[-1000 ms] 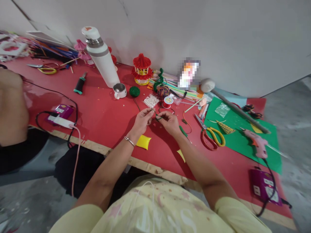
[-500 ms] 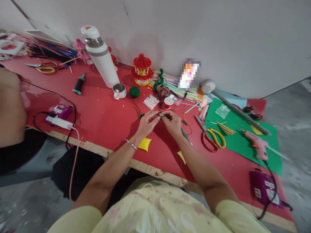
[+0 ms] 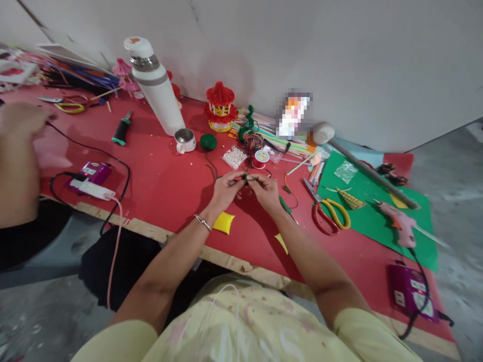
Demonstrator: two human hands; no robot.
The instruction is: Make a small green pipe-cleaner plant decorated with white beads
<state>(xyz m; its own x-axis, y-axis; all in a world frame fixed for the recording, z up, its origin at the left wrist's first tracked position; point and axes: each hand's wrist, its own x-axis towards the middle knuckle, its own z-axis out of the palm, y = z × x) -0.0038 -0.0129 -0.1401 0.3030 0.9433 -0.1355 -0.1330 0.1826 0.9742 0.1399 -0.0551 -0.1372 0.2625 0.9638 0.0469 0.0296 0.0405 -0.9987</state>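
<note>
My left hand (image 3: 227, 191) and my right hand (image 3: 266, 191) meet over the red table, each with fingertips pinched on dark green yarn (image 3: 246, 177). The yarn piece is small, and its exact shape is partly hidden by my fingers. Just beyond lie a bag of white beads (image 3: 234, 158) and a red thread spool (image 3: 261, 160). A green yarn ball (image 3: 208, 142) sits further back on the left. By my right wrist lies a thin tool with a green handle (image 3: 286, 205). A yellow packet (image 3: 224, 222) rests beside my left wrist.
Scissors (image 3: 327, 213) and a pink glue gun (image 3: 400, 225) lie to the right, the gun on a green sheet (image 3: 381, 241). A tall white bottle (image 3: 160, 95) and a cup (image 3: 185, 141) stand at back left. Another person's arm (image 3: 18, 166) reaches in at far left.
My hands have shifted slightly left, and the green yarn now shows more between my fingertips. At far left, the other person's hand has come into view near a black cable.
</note>
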